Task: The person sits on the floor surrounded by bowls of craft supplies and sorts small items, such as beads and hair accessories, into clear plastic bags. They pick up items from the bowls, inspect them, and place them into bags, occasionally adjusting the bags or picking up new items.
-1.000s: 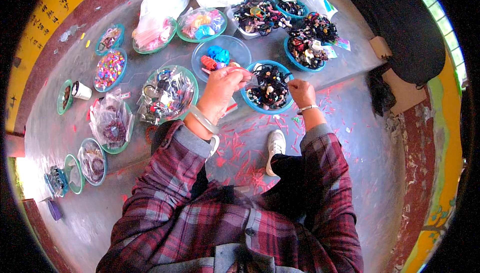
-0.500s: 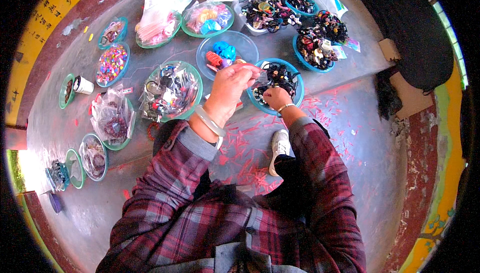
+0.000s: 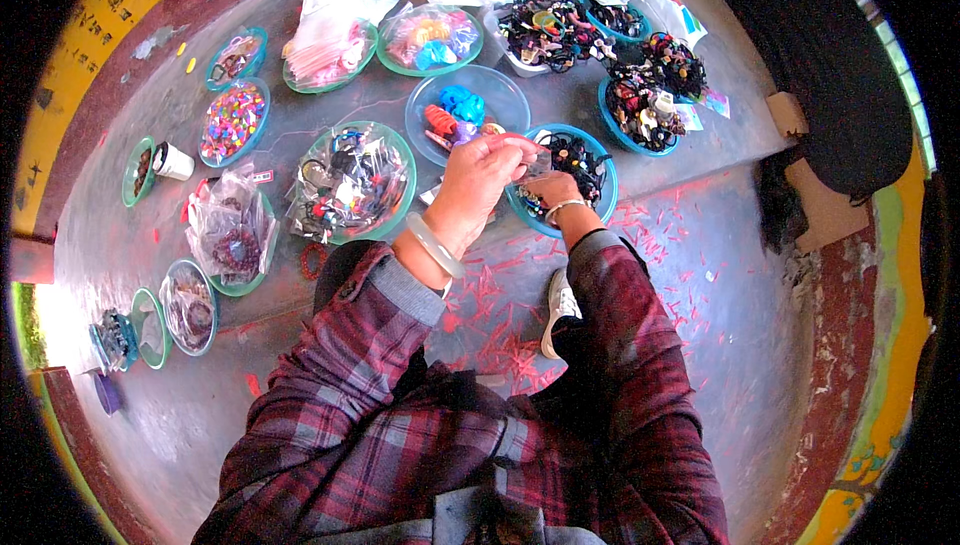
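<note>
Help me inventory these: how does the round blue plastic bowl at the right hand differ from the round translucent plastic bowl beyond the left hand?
The blue bowl holds tangled black cords; the translucent bowl holds blue, red and purple items. The blue bowl looks fuller; the translucent bowl shows more bare wall. Both are round.

Grey floor (image 3: 190, 425), red scraps (image 3: 518, 355), plastic bowls (image 3: 508, 107)

Right fingers (image 3: 534, 186) blurred, blue basin (image 3: 613, 177) partly hidden, plaid jacket (image 3: 420, 455) cut off below
</note>
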Motion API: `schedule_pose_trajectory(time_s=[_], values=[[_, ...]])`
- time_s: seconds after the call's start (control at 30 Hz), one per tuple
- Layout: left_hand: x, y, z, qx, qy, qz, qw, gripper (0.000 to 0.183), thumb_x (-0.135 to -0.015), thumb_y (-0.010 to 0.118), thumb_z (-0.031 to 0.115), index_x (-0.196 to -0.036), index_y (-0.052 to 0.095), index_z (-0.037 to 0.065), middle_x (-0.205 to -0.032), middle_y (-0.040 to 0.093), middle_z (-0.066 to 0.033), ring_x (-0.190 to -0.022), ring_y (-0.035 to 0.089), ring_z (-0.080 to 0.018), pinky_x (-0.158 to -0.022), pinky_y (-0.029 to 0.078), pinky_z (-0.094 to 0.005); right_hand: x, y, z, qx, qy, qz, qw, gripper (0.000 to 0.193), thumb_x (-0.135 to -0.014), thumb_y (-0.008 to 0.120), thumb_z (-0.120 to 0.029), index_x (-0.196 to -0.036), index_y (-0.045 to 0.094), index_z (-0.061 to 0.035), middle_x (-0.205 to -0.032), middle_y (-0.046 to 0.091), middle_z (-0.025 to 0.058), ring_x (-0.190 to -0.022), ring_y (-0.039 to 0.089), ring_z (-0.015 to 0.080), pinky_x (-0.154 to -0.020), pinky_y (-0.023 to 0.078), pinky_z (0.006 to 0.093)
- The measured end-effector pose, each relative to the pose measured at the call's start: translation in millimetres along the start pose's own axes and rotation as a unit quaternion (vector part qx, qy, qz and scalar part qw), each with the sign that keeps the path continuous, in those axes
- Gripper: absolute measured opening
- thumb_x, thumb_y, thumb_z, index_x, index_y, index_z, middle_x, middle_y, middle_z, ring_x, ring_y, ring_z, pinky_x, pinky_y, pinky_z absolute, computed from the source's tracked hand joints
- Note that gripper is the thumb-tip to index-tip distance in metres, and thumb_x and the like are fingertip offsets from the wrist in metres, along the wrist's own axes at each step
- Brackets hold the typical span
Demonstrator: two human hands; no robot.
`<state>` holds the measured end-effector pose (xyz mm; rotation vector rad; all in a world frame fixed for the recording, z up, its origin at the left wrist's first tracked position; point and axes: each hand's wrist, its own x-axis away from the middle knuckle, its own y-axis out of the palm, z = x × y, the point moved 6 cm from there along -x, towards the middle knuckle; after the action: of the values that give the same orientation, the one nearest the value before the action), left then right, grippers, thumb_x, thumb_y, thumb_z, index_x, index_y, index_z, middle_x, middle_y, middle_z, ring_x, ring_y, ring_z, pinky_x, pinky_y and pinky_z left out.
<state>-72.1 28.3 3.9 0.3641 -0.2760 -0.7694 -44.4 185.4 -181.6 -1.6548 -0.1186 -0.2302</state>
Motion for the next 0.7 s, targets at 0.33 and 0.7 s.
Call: schedule_pose_trajectory(time_s=[0.33, 0.7], values=[[-2.4, -0.8, -2.9, -0.003, -0.006, 0.008, 1.000, 0.018, -0.085, 0.048, 0.015, -0.089, 0.060, 0.003, -0.092, 0.060, -0.0047, -0.086, 0.056, -0.0135, -0.079, 0.043, -0.0271, 56.9, -55.3, 49.7, -0.833, 0.195, 0.063, 0.514, 0.016, -0.081, 0.048, -0.018, -0.088, 0.057, -0.0071, -0.093, 0.061, 0.0083, -0.082, 0.056, 0.0182, -0.067, 0.045, 0.0291], [-1.7, 2.3, -5.4, -0.023, -0.005, -0.011, 1.000, 0.019, -0.086, 0.047, 0.017, -0.084, 0.061, 0.004, -0.092, 0.059, -0.0036, -0.087, 0.055, -0.0131, -0.079, 0.043, -0.0283, 101.0, -143.1, 48.7, -0.915, 0.084, 0.177, 0.353, 0.024, -0.088, 0.037, -0.022, -0.102, 0.047, -0.0041, -0.109, 0.054, 0.0196, -0.102, 0.052, 0.0353, -0.073, 0.047, 0.0347]])
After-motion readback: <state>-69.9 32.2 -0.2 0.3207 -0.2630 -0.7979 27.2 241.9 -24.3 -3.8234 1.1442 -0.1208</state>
